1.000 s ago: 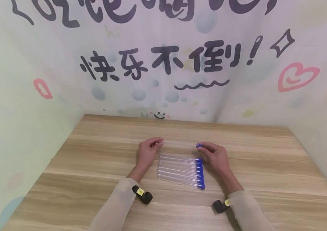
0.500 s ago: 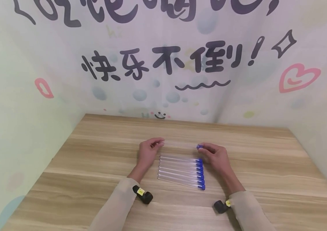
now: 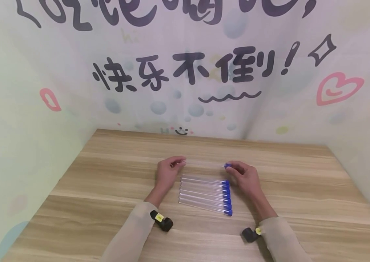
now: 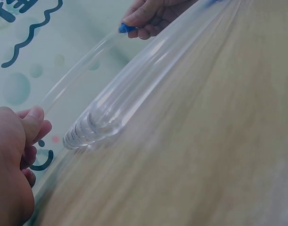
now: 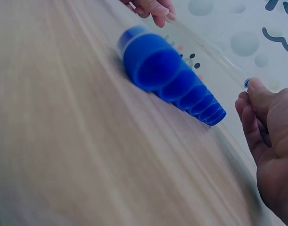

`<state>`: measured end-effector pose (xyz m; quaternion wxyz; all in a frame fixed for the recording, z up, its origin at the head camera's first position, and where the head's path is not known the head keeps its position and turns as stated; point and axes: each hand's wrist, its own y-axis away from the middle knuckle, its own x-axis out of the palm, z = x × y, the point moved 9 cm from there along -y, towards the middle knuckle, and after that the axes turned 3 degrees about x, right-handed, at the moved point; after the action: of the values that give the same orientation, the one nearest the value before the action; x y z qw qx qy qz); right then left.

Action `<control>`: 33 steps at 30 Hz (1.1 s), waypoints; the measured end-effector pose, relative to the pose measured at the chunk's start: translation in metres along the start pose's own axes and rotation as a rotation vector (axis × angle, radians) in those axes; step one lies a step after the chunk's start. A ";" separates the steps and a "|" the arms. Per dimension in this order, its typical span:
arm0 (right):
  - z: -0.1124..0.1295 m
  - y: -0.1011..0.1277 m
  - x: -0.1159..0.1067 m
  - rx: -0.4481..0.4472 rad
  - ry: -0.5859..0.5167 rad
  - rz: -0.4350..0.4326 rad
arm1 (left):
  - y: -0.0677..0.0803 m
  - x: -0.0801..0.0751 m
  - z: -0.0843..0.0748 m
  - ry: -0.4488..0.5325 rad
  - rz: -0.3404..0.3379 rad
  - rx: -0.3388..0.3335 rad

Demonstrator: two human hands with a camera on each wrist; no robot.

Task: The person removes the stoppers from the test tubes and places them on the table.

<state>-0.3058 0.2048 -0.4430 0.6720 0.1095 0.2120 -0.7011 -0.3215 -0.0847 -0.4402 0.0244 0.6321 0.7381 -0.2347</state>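
A clear test tube (image 4: 78, 73) is held level between both hands, beyond a row of similar tubes. My left hand (image 3: 168, 173) pinches its bare end between thumb and fingers. At the other end, my right hand (image 3: 245, 178) pinches the blue cap (image 4: 127, 28), partly hidden by the fingertips in the right wrist view. Nearer me, several clear test tubes (image 3: 202, 193) lie side by side on the table, their blue caps (image 5: 158, 68) all facing right and their rounded ends (image 4: 87, 132) facing left.
The wood-grain table (image 3: 106, 182) meets a printed cloth backdrop (image 3: 185, 109) at the back, with pale walls on both sides. A black wrist camera (image 3: 163, 222) sits on the left sleeve and another black camera (image 3: 249, 234) on the right.
The right fingertips and blue cap have shifted slightly to the right, and the fingers' hold on the cap looks a little different. The left hand and the row of tubes stay put.
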 end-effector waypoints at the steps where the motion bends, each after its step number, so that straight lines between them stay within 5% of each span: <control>1: 0.000 0.000 0.000 0.003 0.004 -0.004 | 0.000 0.000 0.001 -0.003 0.001 -0.004; 18: -0.011 -0.007 -0.019 0.063 0.022 -0.120 | -0.006 0.002 0.004 0.010 -0.019 0.001; 24: -0.014 -0.011 -0.021 0.042 0.070 -0.138 | -0.015 0.000 0.013 -0.038 -0.031 -0.051; 33: -0.017 -0.019 -0.020 0.016 0.186 -0.097 | -0.028 0.006 0.021 -0.072 -0.017 -0.058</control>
<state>-0.3256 0.2304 -0.4469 0.6139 0.1690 0.2729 -0.7212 -0.3544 -0.0895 -0.4525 0.0672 0.6158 0.7487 -0.2362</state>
